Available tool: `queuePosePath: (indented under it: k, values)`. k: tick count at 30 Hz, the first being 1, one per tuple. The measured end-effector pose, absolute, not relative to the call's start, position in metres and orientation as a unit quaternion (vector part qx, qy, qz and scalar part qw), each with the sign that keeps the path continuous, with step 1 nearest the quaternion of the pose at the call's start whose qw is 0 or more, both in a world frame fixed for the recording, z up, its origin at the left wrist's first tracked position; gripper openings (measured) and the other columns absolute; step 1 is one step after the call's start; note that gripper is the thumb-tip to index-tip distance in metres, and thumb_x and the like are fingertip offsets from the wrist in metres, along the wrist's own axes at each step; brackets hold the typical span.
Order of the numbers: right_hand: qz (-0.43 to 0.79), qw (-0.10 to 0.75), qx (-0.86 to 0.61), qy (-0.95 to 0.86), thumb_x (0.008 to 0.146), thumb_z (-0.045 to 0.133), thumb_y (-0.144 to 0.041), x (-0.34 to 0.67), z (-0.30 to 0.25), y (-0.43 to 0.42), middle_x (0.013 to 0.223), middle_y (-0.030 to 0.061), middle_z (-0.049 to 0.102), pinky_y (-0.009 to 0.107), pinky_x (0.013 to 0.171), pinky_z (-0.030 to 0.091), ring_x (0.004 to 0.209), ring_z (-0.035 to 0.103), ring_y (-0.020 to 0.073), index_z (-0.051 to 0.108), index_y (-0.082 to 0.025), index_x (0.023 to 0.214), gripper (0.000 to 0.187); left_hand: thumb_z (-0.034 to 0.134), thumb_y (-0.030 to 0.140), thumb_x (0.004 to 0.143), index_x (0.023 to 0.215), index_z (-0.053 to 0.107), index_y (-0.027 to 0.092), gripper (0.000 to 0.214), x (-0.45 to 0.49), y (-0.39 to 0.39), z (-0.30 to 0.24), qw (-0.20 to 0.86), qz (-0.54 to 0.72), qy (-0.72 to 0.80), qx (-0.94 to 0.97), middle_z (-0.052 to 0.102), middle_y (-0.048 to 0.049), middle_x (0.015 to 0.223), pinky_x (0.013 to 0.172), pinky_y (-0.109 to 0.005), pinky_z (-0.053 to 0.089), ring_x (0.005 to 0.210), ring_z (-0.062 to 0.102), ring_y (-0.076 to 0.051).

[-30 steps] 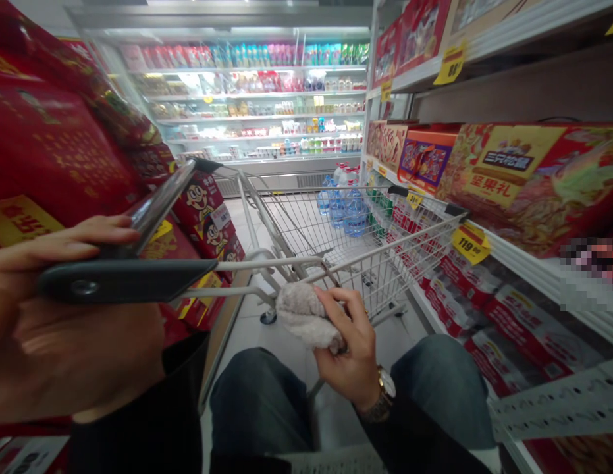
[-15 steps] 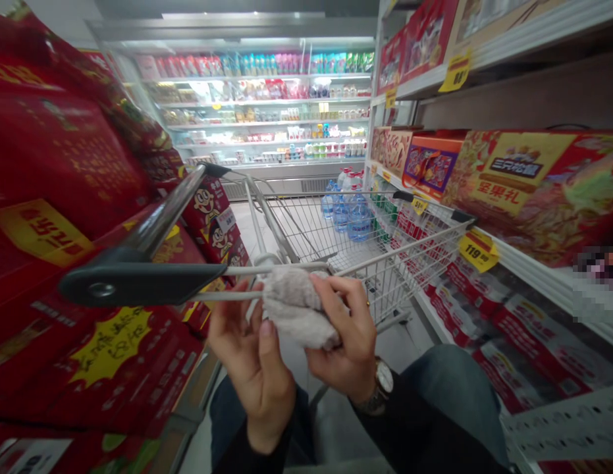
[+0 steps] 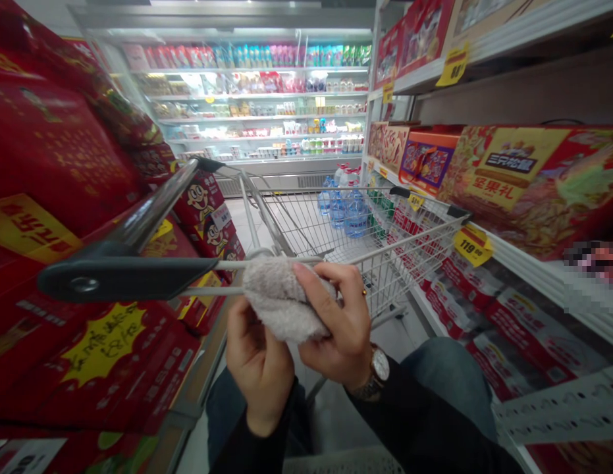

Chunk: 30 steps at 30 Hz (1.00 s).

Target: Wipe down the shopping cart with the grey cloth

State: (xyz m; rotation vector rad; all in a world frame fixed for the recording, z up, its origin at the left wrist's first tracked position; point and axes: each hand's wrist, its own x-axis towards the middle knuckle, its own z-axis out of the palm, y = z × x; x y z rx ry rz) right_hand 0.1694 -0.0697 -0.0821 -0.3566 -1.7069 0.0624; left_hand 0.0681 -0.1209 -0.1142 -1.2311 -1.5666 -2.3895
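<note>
A light grey cloth (image 3: 281, 299) is wrapped over the upper side wires of a metal shopping cart (image 3: 409, 253). My right hand (image 3: 338, 322) grips the cloth from the right, thumb and fingers closed round it. On the cloth's lower left edge, my left hand (image 3: 261, 368) has its fingers curled in and pinches the fabric; its fingertips are partly hidden behind the cloth. Left of the cloth, a dark plastic bracket (image 3: 128, 278) joins the wires to the cart's shiny handlebar (image 3: 158, 204).
Red gift boxes (image 3: 103, 388) are stacked close on the left. On the right, a shelf (image 3: 533, 276) holds boxed snacks and yellow price tags. Large water bottles (image 3: 355, 214) stand on the floor beyond the cart, before a lit refrigerated display (image 3: 257, 112).
My left hand's fingers have gone from spread apart to curled in on the cloth's edge. The right hand keeps its grip, and the view has shifted slightly.
</note>
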Motion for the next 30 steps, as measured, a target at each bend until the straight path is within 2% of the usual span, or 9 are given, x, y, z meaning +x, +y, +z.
queuePosePath:
  k: [3, 6, 11, 15, 18, 24, 27, 30]
  values:
    - [0.052, 0.648, -0.221, -0.727, 0.082, 0.059, -0.013, 0.179, -0.112, -0.063, 0.123, 0.0112, 0.054, 0.045, 0.091, 0.057, 0.112, 0.057, 0.0251, 0.048, -0.023, 0.148, 0.068, 0.065, 0.027, 0.091, 0.12, 0.059, 0.024, 0.029, 0.073, -0.11, -0.113, 0.054, -0.786, -0.484, -0.379, 0.069, -0.0049, 0.113, 0.086, -0.025, 0.059, 0.099, 0.069, -0.015]
    - [0.049, 0.645, -0.25, -0.72, 0.082, 0.058, -0.012, 0.187, -0.13, -0.058, 0.122, 0.0113, 0.055, 0.046, 0.089, 0.057, 0.111, 0.057, 0.0258, 0.048, -0.025, 0.149, 0.069, 0.062, 0.025, 0.093, 0.125, 0.054, 0.022, 0.033, 0.076, -0.102, -0.11, 0.047, -0.796, -0.452, -0.401, 0.07, -0.0075, 0.115, 0.087, -0.029, 0.06, 0.1, 0.071, -0.016]
    - [-0.007, 0.665, -0.205, -0.718, 0.084, 0.06, -0.017, 0.182, -0.1, -0.059, 0.123, 0.0117, 0.053, 0.045, 0.086, 0.057, 0.108, 0.057, 0.0262, 0.045, -0.025, 0.151, 0.069, 0.062, 0.026, 0.093, 0.115, 0.058, 0.019, 0.023, 0.066, -0.102, -0.114, 0.081, -0.775, -0.472, -0.413, 0.073, -0.0063, 0.106, 0.082, -0.024, 0.059, 0.095, 0.071, -0.014]
    - [-0.026, 0.661, -0.179, -0.728, 0.085, 0.06, -0.021, 0.174, -0.076, -0.06, 0.122, 0.0103, 0.054, 0.043, 0.086, 0.056, 0.107, 0.056, 0.0255, 0.044, -0.028, 0.151, 0.068, 0.066, 0.03, 0.09, 0.114, 0.06, 0.019, 0.027, 0.054, -0.106, -0.119, 0.114, -0.76, -0.496, -0.405, 0.072, -0.0063, 0.107, 0.08, -0.025, 0.059, 0.095, 0.071, -0.016]
    - [-0.029, 0.636, -0.206, -0.743, 0.082, 0.056, -0.016, 0.179, -0.094, -0.057, 0.122, 0.0106, 0.053, 0.044, 0.088, 0.055, 0.108, 0.055, 0.0259, 0.044, -0.027, 0.151, 0.071, 0.067, 0.031, 0.089, 0.115, 0.058, 0.02, 0.029, 0.045, -0.108, -0.116, 0.08, -0.769, -0.487, -0.406, 0.072, -0.0077, 0.11, 0.083, -0.03, 0.061, 0.097, 0.072, -0.018]
    - [-0.016, 0.573, -0.264, -0.776, 0.074, 0.052, -0.009, 0.189, -0.165, -0.051, 0.117, 0.0121, 0.054, 0.043, 0.085, 0.054, 0.103, 0.053, 0.0257, 0.049, -0.022, 0.147, 0.074, 0.068, 0.037, 0.089, 0.117, 0.055, 0.022, 0.034, 0.028, -0.11, -0.109, 0.02, -0.768, -0.481, -0.422, 0.07, -0.0085, 0.112, 0.082, -0.035, 0.064, 0.096, 0.073, -0.022]
    - [-0.027, 0.59, -0.238, -0.771, 0.076, 0.052, -0.009, 0.185, -0.159, -0.052, 0.119, 0.0127, 0.054, 0.045, 0.088, 0.054, 0.107, 0.053, 0.0266, 0.049, -0.022, 0.148, 0.073, 0.068, 0.039, 0.089, 0.118, 0.056, 0.022, 0.036, 0.024, -0.11, -0.109, 0.008, -0.772, -0.478, -0.419, 0.071, -0.0075, 0.109, 0.084, -0.036, 0.063, 0.097, 0.073, -0.022]
    - [-0.042, 0.625, -0.187, -0.757, 0.078, 0.053, -0.01, 0.174, -0.125, -0.055, 0.126, 0.0116, 0.053, 0.046, 0.095, 0.053, 0.113, 0.053, 0.0272, 0.046, -0.025, 0.151, 0.074, 0.068, 0.035, 0.089, 0.118, 0.06, 0.022, 0.033, 0.023, -0.112, -0.11, 0.013, -0.773, -0.474, -0.421, 0.072, -0.0062, 0.107, 0.084, -0.031, 0.062, 0.098, 0.072, -0.019]
